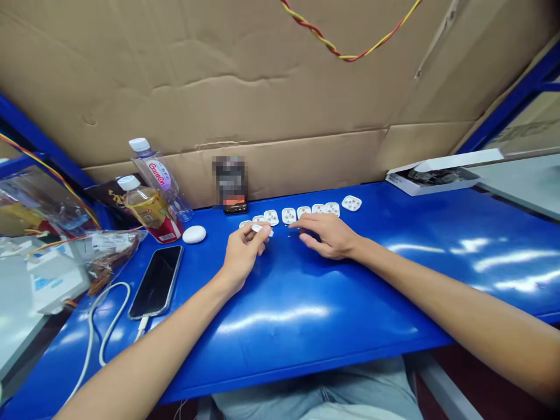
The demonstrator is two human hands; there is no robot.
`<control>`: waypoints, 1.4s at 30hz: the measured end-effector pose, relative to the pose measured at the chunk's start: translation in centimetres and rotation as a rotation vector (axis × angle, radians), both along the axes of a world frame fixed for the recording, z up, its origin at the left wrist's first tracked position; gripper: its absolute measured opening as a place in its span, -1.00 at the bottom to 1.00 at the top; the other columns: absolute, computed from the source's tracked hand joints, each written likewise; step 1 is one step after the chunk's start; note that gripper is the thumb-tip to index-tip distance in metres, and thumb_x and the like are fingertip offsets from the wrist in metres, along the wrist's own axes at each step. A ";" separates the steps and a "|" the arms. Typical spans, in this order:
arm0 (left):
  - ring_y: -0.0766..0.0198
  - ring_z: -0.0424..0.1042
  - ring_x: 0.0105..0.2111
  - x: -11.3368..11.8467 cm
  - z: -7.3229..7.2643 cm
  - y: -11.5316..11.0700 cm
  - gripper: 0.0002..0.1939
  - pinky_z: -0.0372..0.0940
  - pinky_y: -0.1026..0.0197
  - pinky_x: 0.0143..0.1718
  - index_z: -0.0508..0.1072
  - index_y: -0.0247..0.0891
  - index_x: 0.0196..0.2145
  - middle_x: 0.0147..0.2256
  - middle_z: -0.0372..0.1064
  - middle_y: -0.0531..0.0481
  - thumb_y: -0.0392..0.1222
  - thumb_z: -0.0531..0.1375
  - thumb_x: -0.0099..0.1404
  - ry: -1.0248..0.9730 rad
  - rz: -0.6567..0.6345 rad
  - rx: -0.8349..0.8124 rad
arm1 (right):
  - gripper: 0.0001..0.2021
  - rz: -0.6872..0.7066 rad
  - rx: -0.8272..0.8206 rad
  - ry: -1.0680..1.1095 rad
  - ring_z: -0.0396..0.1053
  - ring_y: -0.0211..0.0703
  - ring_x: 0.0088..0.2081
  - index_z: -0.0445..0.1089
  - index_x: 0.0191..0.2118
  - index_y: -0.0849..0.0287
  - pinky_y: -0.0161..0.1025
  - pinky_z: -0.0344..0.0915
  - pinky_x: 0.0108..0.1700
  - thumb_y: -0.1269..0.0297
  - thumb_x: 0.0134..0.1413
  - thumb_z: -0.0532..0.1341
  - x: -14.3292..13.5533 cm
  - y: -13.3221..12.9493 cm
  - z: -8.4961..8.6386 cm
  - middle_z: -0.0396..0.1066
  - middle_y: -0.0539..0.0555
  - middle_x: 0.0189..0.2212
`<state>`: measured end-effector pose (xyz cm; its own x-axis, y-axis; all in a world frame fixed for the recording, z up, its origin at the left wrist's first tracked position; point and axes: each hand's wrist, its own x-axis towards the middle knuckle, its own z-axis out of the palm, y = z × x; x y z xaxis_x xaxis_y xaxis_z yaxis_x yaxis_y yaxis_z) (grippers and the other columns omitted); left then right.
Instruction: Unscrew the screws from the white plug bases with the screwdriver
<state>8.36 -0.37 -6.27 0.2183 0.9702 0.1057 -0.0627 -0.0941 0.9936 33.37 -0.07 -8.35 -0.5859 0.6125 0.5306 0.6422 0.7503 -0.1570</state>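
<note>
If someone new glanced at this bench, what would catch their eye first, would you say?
Probably the row of small white plug parts at the back of the glossy blue table. Both hands meet there: the left hand pinches one white piece, the right hand rests beside it.

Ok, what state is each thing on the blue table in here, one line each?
left hand: closed on a small white part.
right hand: open, palm down, fingertips on the table.
row of white parts: lying flat, side by side.
phone: screen dark, cable plugged in.
two bottles: upright, capped.
white box: open.
</note>
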 end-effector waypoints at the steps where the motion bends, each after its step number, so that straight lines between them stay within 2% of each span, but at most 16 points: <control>1: 0.42 0.17 -0.56 0.0 0.0 0.0 -0.56 0.06 0.28 -0.48 0.59 -0.34 -0.29 -0.49 0.33 0.09 0.14 0.44 0.15 0.000 0.005 -0.003 | -0.70 0.010 0.020 0.000 0.52 0.02 -0.24 0.53 0.06 0.25 -0.09 0.43 -0.19 0.39 0.34 0.12 0.2 0.1 0.0 0.59 0.21 -0.23; 4: 0.41 0.17 -0.56 -0.1 0.1 0.0 -0.57 0.05 0.28 -0.47 0.60 -0.35 -0.28 -0.50 0.31 0.09 0.13 0.43 0.17 0.001 0.014 -0.015 | -0.61 0.027 0.082 0.005 0.51 0.03 -0.23 0.51 0.12 0.24 -0.06 0.46 -0.18 0.51 0.30 0.07 0.7 0.6 -0.3 0.57 0.21 -0.24; 8: 0.40 0.16 -0.55 -0.1 0.4 -0.1 -0.55 0.04 0.27 -0.46 0.62 -0.37 -0.19 -0.49 0.30 0.10 0.12 0.42 0.19 0.014 0.011 -0.037 | -0.63 0.050 0.152 0.019 0.52 0.03 -0.20 0.50 0.12 0.20 -0.03 0.51 -0.15 0.52 0.31 0.09 1.1 0.8 -0.4 0.56 0.18 -0.27; 12: 0.39 0.15 -0.54 -0.1 0.6 -0.2 -0.53 0.04 0.27 -0.46 0.62 -0.38 -0.15 -0.50 0.28 0.11 0.11 0.40 0.20 0.042 0.005 -0.056 | -0.60 0.072 0.193 0.025 0.54 0.02 -0.14 0.45 0.17 0.16 0.01 0.54 -0.06 0.54 0.34 0.08 1.3 0.6 0.1 0.59 0.20 -0.15; 19: 0.37 0.16 -0.56 0.0 0.7 0.0 -0.48 0.09 0.29 -0.48 0.61 -0.36 -0.12 -0.56 0.22 0.15 0.17 0.40 0.19 0.118 -0.007 -0.060 | -0.64 0.124 0.169 0.012 0.57 -0.03 -0.18 0.40 0.20 0.29 -0.11 0.56 -0.15 0.57 0.40 0.07 1.0 0.0 0.9 0.62 0.24 -0.18; 25: 0.35 0.16 -0.57 -0.3 1.0 -0.2 -0.48 0.14 0.30 -0.51 0.61 -0.35 -0.13 -0.57 0.26 0.13 0.17 0.39 0.17 0.190 -0.022 -0.028 | -0.61 0.219 0.169 -0.056 0.56 -0.09 -0.10 0.45 0.20 0.24 -0.16 0.52 -0.07 0.57 0.42 0.04 -0.2 -0.3 1.0 0.64 0.22 -0.08; 31: 0.36 0.21 -0.55 -0.3 1.3 -0.2 -0.52 0.14 0.30 -0.52 0.58 -0.32 -0.13 -0.45 0.41 0.05 0.14 0.37 0.18 0.219 0.035 0.012 | -0.66 0.223 0.180 -0.131 0.55 -0.10 -0.16 0.50 0.13 0.26 -0.17 0.49 -0.17 0.55 0.43 0.06 -0.8 -0.1 1.0 0.65 0.22 -0.11; 37: 0.32 0.27 -0.54 -0.4 0.9 -0.6 -0.49 0.21 0.29 -0.49 0.56 -0.29 -0.04 -0.42 0.44 0.05 0.15 0.37 0.23 0.255 0.039 -0.002 | -0.75 0.204 0.165 -0.021 0.58 -0.07 -0.15 0.50 0.06 0.33 -0.18 0.54 -0.16 0.57 0.35 0.19 -1.3 -0.7 1.4 0.64 0.24 -0.16; 40: 0.27 0.35 -0.50 -0.5 0.7 -0.7 -0.53 0.27 0.27 -0.44 0.56 -0.27 -0.02 -0.40 0.48 0.02 0.13 0.36 0.28 0.277 0.012 -0.001 | -0.76 0.224 0.165 0.074 0.57 -0.11 -0.27 0.48 0.07 0.30 -0.22 0.53 -0.26 0.52 0.39 0.17 -1.1 -1.6 1.7 0.65 0.17 -0.25; 42: 0.23 0.41 -0.45 -0.5 0.4 -0.6 -0.54 0.33 0.25 -0.38 0.58 -0.26 -0.02 -0.37 0.51 -0.01 0.12 0.37 0.28 0.284 -0.011 -0.003 | -0.74 0.205 0.183 0.090 0.55 -0.17 -0.39 0.46 0.11 0.27 -0.26 0.47 -0.40 0.50 0.42 0.14 -0.8 -2.2 2.1 0.65 0.11 -0.31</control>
<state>7.84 -1.00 -5.90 0.2489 0.9679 0.0358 0.2178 -0.0920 0.9717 32.60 -2.26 -6.28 -0.6330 0.3753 0.6771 0.4638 0.8842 -0.0566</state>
